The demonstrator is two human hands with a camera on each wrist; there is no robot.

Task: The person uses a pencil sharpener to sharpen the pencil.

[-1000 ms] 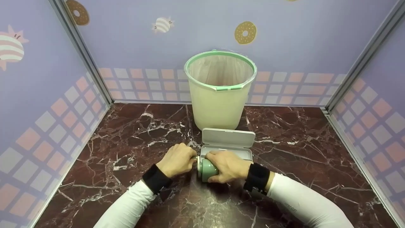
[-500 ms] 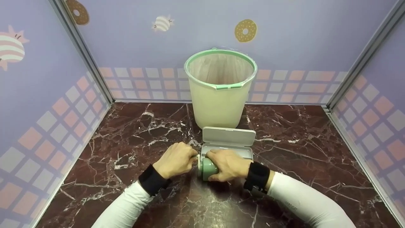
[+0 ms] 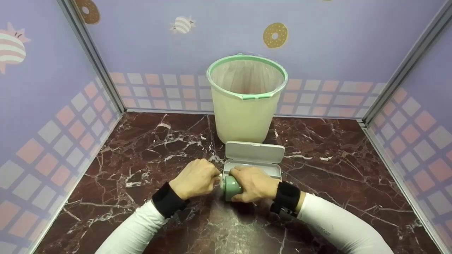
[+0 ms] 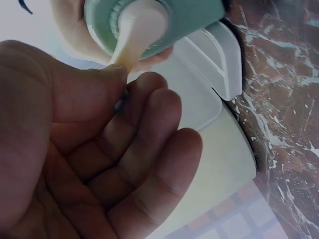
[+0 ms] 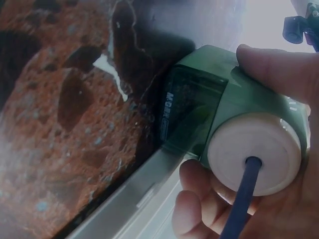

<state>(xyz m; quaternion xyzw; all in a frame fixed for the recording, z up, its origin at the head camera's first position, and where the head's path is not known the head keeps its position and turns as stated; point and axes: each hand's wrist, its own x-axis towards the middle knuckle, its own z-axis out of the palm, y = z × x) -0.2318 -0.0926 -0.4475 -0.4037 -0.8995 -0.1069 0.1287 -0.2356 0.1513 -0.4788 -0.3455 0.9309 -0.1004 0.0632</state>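
A green crank pencil sharpener [image 3: 232,189] lies low over the table in front of an open pencil case [image 3: 255,152]. My right hand [image 3: 257,184] grips its body from the right side. In the left wrist view its pale crank [image 4: 142,25] points down to my left hand [image 3: 195,179], whose thumb and index finger pinch the handle's end. The other left fingers are loosely curled. A dark blue pencil [image 5: 242,201] sticks out of the hole in the sharpener's round white face in the right wrist view. The clear green shavings drawer [image 5: 192,112] shows beside it.
A pale bin [image 3: 243,118] with a green rim and a clear liner stands behind the pencil case. The dark red marbled tabletop [image 3: 159,151] is bounded by patterned lilac panels [image 3: 226,28] at the back and both sides.
My left wrist has shifted slightly left, and the crank shows at a different angle. My right hand and the sharpener have stayed nearly in place.
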